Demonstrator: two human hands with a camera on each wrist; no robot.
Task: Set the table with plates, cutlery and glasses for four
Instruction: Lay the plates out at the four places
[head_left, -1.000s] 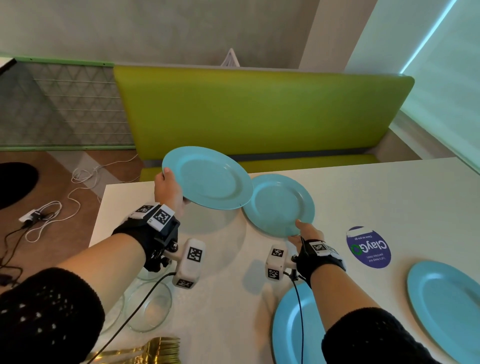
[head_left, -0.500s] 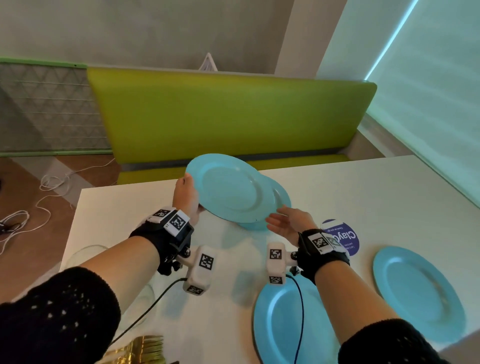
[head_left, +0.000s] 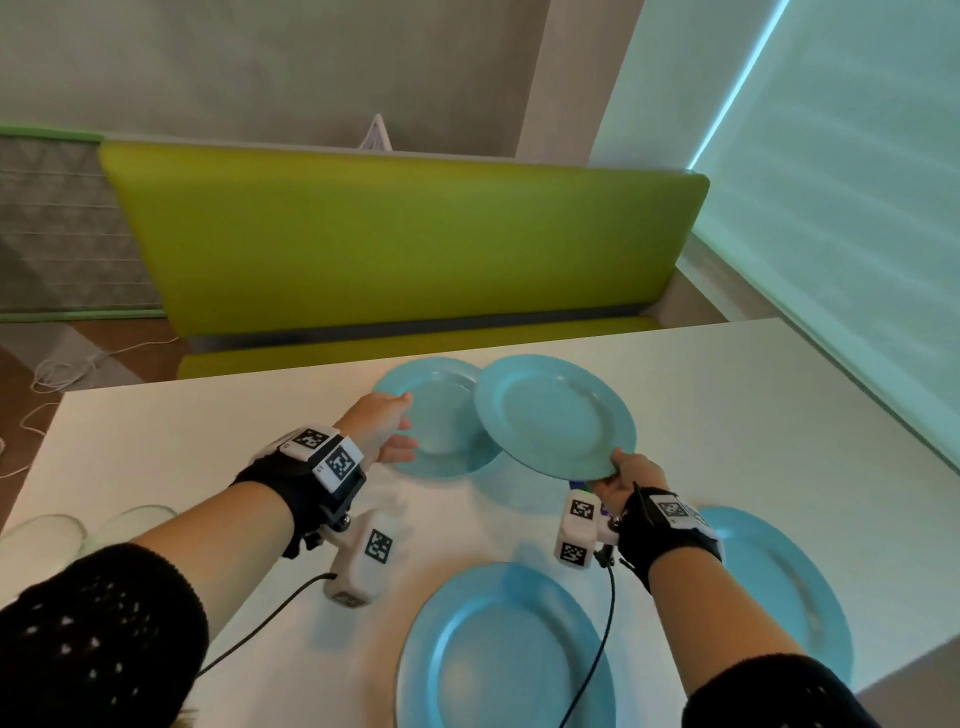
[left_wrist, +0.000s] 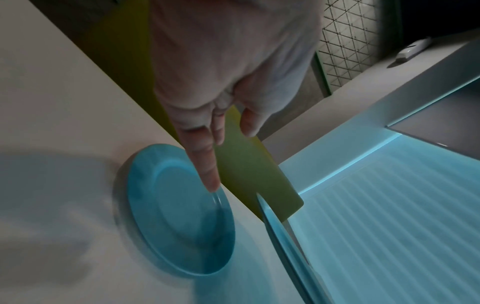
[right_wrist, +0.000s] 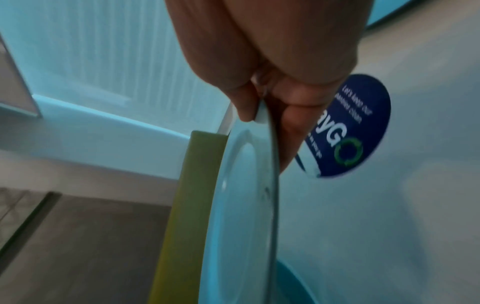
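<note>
The right hand (head_left: 626, 475) pinched the near rim of a raised blue plate (head_left: 553, 415), thumb on top and fingers beneath, holding it tilted clear of the white surface (head_left: 753, 405). The left hand (head_left: 382, 423) lay with fingers extended, fingertips at the left rim of a second plate (head_left: 434, 421) lying flat near the far edge. The raised plate overlapped that plate's right side. Two more plates (head_left: 498, 654) (head_left: 779, 582) lay along the near edge. Bare surface remained at the far right.

left grip (head_left: 382, 426): fingers straight, relaxed | right grip (head_left: 626, 475): thumb and fingers pinching, raised
</note>
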